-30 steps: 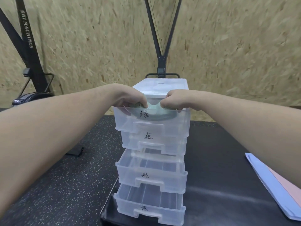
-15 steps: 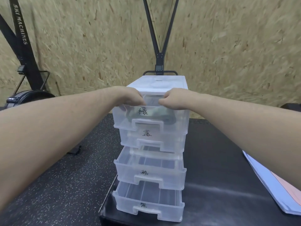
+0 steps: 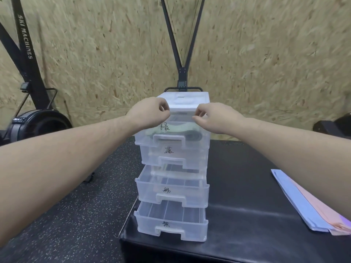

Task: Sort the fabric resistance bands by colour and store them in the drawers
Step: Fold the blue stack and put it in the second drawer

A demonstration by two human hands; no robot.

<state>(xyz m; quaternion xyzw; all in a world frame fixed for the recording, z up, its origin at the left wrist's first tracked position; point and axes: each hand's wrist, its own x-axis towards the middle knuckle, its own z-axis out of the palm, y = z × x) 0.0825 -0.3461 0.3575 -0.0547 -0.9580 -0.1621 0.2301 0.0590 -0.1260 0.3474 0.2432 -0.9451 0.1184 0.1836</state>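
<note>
head view: both hands, left hand (image 3: 150,112) and right hand (image 3: 210,118), curl empty by the top drawer (image 3: 172,136) holding the green band (image 3: 182,130). a hard push could tip the drawer tower (image 3: 171,186).

Both curled hands, left (image 3: 150,112) and right (image 3: 212,118), meet the top drawer (image 3: 171,137) holding a green band (image 3: 182,130).

black upright post (image 3: 23,42): white lettering "SKI MACHINES" | top drawer (image 3: 171,138): handwritten 绿 | second drawer (image 3: 173,158): handwritten 蓝 | third drawer (image 3: 171,192): handwritten 粉 | bottom drawer (image 3: 171,227): handwritten 紫 | drawer unit lid (image 3: 183,99): small print, too small to read
</note>
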